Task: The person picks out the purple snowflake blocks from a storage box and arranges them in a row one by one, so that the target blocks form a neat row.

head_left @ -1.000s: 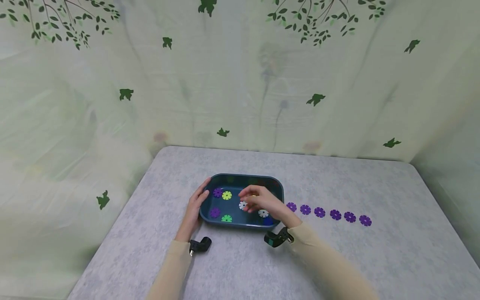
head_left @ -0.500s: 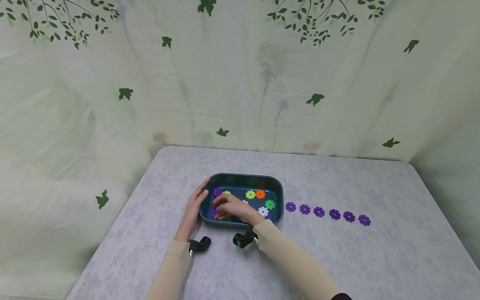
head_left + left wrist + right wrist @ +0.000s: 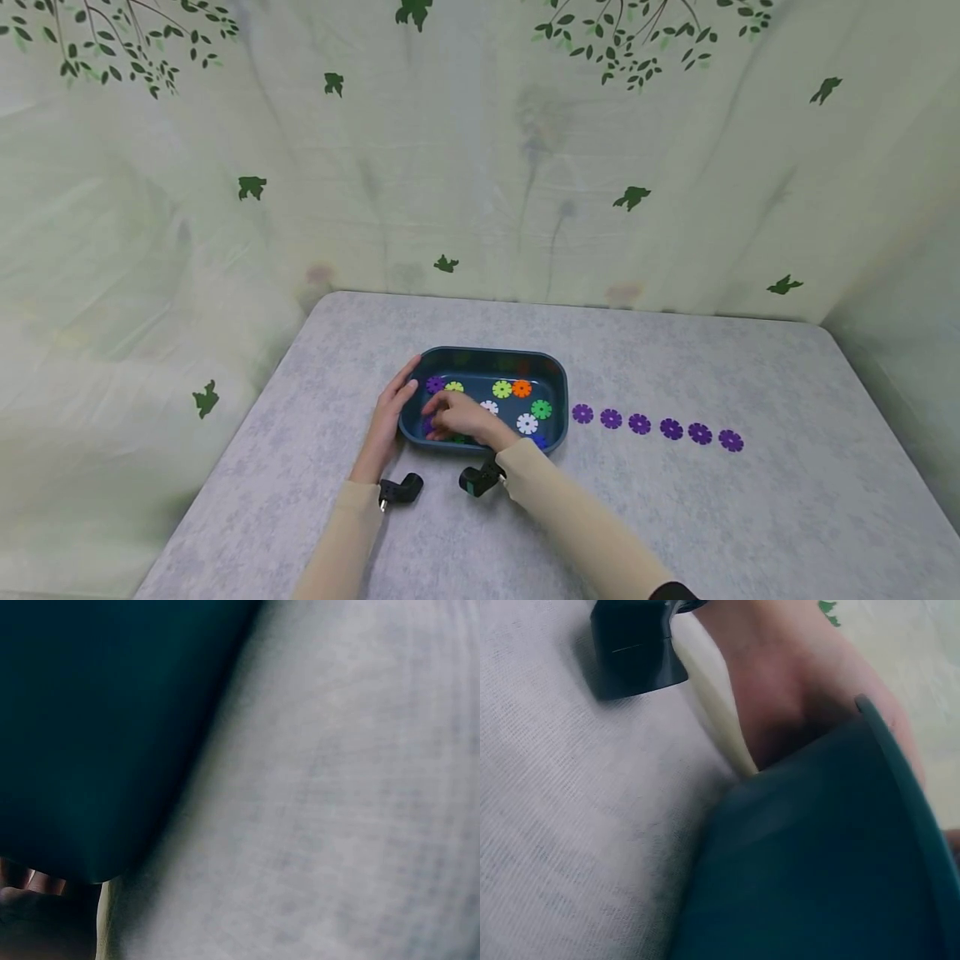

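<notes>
A dark teal tray rests on the table with several notched plastic discs inside. My left hand grips its left end, the thumb by the rim and the fingers along the outer wall. Inside the tray, on the left, my right hand reaches down with bent fingers. A purple disc shows right at its fingertips; whether they pinch it is hidden. Another purple disc and a yellow disc lie just beyond that hand. In both wrist views the tray wall blocks the fingertips.
Several purple discs form a row on the table to the tray's right. White, green, orange and blue discs lie in the tray's right half. A leaf-patterned curtain hangs behind the table.
My right hand has moved left within the tray, from above its middle to the purple disc at the left, and its fingers have dipped lower. The left hand and tray have stayed still.
</notes>
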`<state>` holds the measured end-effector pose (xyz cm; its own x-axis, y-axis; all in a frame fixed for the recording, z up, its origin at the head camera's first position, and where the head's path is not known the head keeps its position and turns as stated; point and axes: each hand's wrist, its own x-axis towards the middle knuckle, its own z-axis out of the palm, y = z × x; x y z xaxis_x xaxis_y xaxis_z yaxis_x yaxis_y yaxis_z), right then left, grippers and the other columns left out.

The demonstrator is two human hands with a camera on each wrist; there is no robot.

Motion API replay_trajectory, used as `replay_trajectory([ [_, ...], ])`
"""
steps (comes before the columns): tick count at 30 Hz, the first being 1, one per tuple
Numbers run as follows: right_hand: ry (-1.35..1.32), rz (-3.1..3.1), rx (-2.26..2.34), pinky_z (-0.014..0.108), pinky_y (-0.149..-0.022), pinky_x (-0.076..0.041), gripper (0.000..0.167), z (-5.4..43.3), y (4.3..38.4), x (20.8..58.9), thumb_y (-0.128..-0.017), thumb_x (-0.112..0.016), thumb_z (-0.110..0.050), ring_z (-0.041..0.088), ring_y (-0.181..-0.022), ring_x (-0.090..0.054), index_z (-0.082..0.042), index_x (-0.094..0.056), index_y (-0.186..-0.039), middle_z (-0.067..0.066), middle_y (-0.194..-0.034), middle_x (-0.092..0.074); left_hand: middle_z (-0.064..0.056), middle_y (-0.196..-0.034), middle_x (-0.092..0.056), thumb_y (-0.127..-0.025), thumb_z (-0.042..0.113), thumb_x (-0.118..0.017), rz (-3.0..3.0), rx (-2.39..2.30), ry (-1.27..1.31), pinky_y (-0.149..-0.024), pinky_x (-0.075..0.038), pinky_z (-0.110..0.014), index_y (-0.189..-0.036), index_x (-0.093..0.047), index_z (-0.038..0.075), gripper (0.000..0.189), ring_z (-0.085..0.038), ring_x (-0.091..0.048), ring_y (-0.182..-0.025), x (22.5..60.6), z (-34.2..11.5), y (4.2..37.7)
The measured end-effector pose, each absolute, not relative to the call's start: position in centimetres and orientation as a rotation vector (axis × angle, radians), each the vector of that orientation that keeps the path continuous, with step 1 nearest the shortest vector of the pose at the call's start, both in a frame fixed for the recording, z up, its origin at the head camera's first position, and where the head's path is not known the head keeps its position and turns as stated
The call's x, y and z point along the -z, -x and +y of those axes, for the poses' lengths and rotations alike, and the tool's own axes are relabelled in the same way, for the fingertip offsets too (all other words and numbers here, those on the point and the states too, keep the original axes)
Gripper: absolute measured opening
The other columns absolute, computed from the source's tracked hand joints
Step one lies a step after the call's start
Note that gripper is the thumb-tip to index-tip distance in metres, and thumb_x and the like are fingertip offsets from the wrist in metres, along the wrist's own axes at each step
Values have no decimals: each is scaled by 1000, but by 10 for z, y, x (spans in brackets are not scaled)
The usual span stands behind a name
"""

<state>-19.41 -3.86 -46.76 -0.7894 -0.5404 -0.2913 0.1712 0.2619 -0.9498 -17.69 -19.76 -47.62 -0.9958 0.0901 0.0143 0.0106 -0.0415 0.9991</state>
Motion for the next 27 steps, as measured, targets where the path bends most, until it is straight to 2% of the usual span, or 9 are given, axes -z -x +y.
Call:
replay_trajectory([
  [4,313,2039,1554,28,-58,-54,11,-38,195,469,-91,-56,5,14,-55,-59,3,-62,-100,11,-72,-61,-6,-154,-27,-104,15,-40,2140,-2215,-122,-114,-11,-44,-149,-34,9,46,-20,-17,-142,477,-197,177],
  [7,322,2063,1560,27,-55,-52,11,-33,196,468,-91,-57,2,14,-53,-56,1,-64,-100,10,-68,-60,-5,-154,-28,-104,15,-41,2134,-2232,-130,-114,-9,-45,-149,-36,10,46,-20,-17,-142,482,-199,180],
  [14,435,1984,1642,25,-57,-51,17,-3,201,462,-91,-55,0,14,-57,-54,6,-65,-104,7,-79,-61,2,-152,-33,-103,24,-44,2193,-2226,-94,-114,-12,-41,-147,-40,17,45,-14,-21,-141,503,-202,188],
  [17,447,1926,1695,25,-59,-51,18,14,203,459,-91,-54,1,14,-59,-56,7,-63,-105,7,-79,-62,2,-152,-34,-102,28,-46,2218,-2218,-87,-114,-12,-41,-147,-41,18,46,-14,-21,-141,505,-202,189],
  [27,409,1909,1789,28,-61,-49,19,79,209,438,-95,-53,-5,16,-64,-55,5,-58,-111,10,-81,-60,3,-151,-34,-102,28,-47,2212,-2237,-83,-114,-11,-41,-146,-42,19,46,-12,-21,-141,506,-202,189],
])
